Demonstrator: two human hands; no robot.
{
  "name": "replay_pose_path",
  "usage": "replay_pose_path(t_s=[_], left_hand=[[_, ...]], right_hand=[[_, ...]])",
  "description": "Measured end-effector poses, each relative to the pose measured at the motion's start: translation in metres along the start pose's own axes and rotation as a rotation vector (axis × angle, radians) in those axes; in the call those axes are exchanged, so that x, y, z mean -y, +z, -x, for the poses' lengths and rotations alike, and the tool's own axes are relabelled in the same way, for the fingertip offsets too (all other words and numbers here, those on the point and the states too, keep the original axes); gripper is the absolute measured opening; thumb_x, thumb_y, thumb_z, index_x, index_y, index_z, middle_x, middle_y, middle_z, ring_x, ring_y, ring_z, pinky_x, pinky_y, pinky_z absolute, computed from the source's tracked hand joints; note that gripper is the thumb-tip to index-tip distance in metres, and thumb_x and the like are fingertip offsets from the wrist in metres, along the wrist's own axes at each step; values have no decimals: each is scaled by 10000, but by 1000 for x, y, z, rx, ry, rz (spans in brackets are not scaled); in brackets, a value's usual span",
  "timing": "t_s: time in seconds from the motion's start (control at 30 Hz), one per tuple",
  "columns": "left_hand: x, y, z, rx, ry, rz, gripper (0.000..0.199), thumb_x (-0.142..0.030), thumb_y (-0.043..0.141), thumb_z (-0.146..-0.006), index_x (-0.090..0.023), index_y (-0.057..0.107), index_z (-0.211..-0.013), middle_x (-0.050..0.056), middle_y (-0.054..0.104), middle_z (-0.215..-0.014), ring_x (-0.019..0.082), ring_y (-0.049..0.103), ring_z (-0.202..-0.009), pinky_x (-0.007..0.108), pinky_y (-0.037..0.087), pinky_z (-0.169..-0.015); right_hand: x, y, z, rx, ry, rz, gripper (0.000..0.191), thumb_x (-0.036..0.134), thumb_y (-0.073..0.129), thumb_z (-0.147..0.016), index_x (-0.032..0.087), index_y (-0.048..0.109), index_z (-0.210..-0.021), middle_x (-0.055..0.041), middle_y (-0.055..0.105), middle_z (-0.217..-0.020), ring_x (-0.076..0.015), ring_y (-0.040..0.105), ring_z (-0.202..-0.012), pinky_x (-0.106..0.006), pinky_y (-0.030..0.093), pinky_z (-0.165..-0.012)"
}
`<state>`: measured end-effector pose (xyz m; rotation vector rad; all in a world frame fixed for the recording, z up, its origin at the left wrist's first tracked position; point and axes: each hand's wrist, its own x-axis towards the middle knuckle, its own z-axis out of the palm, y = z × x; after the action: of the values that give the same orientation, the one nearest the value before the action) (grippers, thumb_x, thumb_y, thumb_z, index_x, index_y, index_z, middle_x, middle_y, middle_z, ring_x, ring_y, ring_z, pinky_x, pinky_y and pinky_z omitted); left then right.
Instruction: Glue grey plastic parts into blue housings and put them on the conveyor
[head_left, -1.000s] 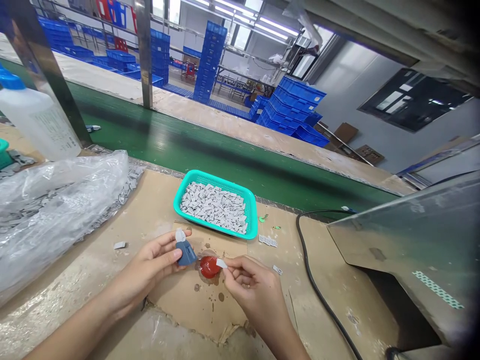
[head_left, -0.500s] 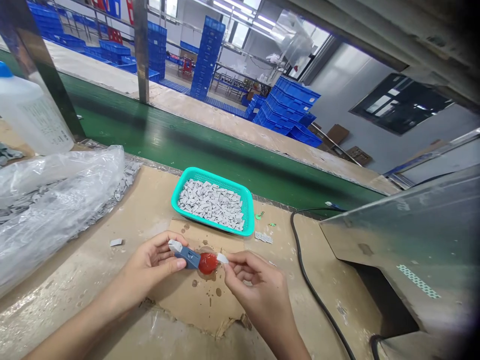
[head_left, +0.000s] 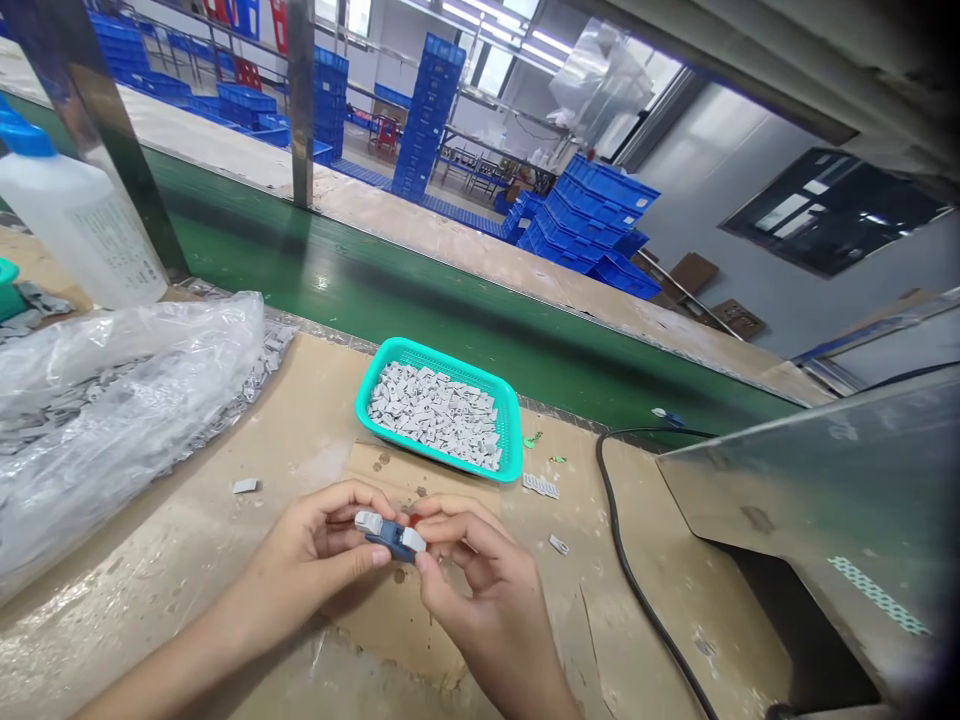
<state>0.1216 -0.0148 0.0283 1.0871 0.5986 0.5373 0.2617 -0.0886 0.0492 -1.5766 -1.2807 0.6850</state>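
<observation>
While the left hand [head_left: 322,548] pinches the blue part [head_left: 391,539] above the surface [head_left: 300,400], the right hand [head_left: 484,572] pinches a pale piece [head_left: 412,540] at its end — likely fitting; next move probably calls for alignment, light pressure.

The brown bench [head_left: 300,425] carries a teal basket [head_left: 513,430]. Left of the basket lies a plastic bag [head_left: 187,375]; farther left stands a bottle [head_left: 79,220]. Cardboard [head_left: 390,640] lies in front of the basket, a grey piece [head_left: 245,486] to its front left. Just right are green scraps [head_left: 532,440] and a strip [head_left: 540,486]; a clip [head_left: 558,545] lies front right, a cable [head_left: 616,520] farther right.
</observation>
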Motion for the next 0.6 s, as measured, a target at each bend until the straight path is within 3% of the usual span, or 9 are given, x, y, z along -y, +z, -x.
replay_pose_path(t_s=[0.17,0.33,0.4,0.5,0.6], left_hand=[[-3,2,1,-30,-27,4,148,-171,617,-690,-216,597,-830,-9,634,-839,115,591,-750,206,457,-697],[-1,5,6,-161,-16,-66,143,-213,652,-654,-207,621,-793,16,654,-832,167,599,-791,253,466,-716],[2,6,8,-223,21,-149,133,-244,652,-657,-210,630,-783,20,660,-837,187,598,-820,273,460,-747],[6,6,10,-338,74,-249,127,-267,652,-661,-217,635,-776,14,663,-824,191,591,-824,279,450,-767],[4,7,7,-415,104,-129,176,-253,655,-663,-232,630,-836,2,644,-901,178,564,-892,250,437,-797]], right_hand=[[2,3,-3,17,-45,7,134,53,535,-645,175,577,-681,-59,630,-795,-166,605,-780,-275,531,-675],[7,5,-1,25,-147,168,148,69,509,-683,187,598,-670,-57,645,-805,-167,615,-765,-271,530,-668],[4,12,5,-8,-234,259,243,50,461,-711,186,628,-822,-84,641,-911,-188,608,-853,-299,525,-730],[2,25,12,-54,-341,385,439,11,398,-708,131,551,-1101,-138,559,-1135,-216,534,-1042,-332,479,-858],[7,33,11,-12,-307,391,473,23,381,-708,87,514,-1157,-148,504,-1209,-208,491,-1101,-319,452,-901]])
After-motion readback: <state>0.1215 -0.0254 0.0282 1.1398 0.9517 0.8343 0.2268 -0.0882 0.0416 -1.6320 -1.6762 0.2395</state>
